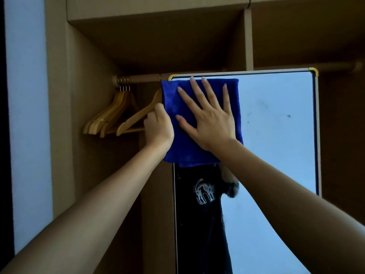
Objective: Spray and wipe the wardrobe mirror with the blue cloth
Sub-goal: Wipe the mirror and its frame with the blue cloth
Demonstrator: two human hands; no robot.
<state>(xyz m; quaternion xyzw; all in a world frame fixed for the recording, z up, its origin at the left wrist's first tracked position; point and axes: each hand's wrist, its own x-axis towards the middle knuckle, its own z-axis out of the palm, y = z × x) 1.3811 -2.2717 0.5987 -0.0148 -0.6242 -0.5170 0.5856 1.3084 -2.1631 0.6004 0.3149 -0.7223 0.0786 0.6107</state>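
Head view: a blue cloth covers the wardrobe mirror's top left corner.
The right hand presses it flat, fingers spread; the left hand grips the mirror's left edge beside wooden hangers.

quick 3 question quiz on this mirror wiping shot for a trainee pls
1. True or false: the right hand lies flat with spread fingers on the blue cloth.
2. Which part of the mirror does the cloth cover? A) top left corner B) bottom right corner C) the middle
3. Fill in: the left hand grips the mirror's ____ edge, by the wooden hangers.

Key: 1 true; 2 A; 3 left
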